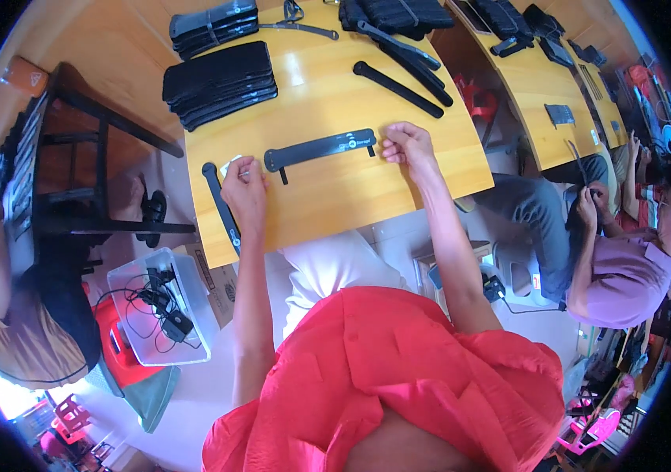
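Observation:
A flat black strap (320,149) with rounded ends and white print lies crosswise on the yellow wooden table, between my hands. Two short black tabs stick out below it, one near each end. My left hand (244,193) is closed just off the strap's left end, its fingertips pinched. A small white piece (231,166) shows beside those fingers; whether they grip it is unclear. Just past the strap's right end, my right hand (409,147) is curled with thumb and fingers together. Anything inside it is too small to make out. Another black strap (220,206) lies left of my left hand.
Stacked black pieces (221,82) stand at the table's back left, with bundled straps (398,16) behind and loose straps (398,89) at right. A plastic bin of cables (158,307) sits on the floor at left. Co-workers sit on both sides; the right one (619,275) handles a strap.

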A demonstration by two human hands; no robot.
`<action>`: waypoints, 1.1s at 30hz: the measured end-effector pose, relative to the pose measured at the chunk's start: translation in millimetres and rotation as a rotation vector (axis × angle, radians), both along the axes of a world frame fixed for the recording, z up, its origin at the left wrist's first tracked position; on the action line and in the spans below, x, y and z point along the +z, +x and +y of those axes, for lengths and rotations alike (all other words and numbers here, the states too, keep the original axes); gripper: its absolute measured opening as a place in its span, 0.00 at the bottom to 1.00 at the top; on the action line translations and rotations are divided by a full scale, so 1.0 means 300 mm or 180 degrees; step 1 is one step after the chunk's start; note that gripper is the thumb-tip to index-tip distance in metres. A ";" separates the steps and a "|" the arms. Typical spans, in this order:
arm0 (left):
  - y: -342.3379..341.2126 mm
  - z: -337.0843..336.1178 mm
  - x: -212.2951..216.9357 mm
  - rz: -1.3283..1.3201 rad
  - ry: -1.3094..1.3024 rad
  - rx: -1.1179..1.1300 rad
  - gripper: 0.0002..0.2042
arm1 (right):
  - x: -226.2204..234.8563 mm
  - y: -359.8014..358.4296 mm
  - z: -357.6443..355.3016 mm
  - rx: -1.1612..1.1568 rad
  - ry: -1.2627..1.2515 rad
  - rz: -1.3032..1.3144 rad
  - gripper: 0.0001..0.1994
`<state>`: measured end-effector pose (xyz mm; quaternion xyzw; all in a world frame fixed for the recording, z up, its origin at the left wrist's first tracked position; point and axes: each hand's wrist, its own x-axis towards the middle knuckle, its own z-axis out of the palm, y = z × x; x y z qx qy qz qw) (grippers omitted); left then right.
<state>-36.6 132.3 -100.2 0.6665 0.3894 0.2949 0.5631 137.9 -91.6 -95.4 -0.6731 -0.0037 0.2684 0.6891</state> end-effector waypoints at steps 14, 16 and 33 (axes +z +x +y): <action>-0.018 -0.129 -0.051 0.1575 0.3210 -0.1723 0.38 | -0.050 -0.241 0.116 0.1872 -0.2713 -0.4065 0.31; -0.018 -0.132 -0.047 0.1502 0.3224 -0.1678 0.38 | -0.049 -0.240 0.114 0.1877 -0.2779 -0.4065 0.32; -0.388 -0.170 0.651 -0.1652 0.0940 -0.2541 0.21 | -0.015 -0.457 0.193 0.1853 -0.1200 -0.4444 0.27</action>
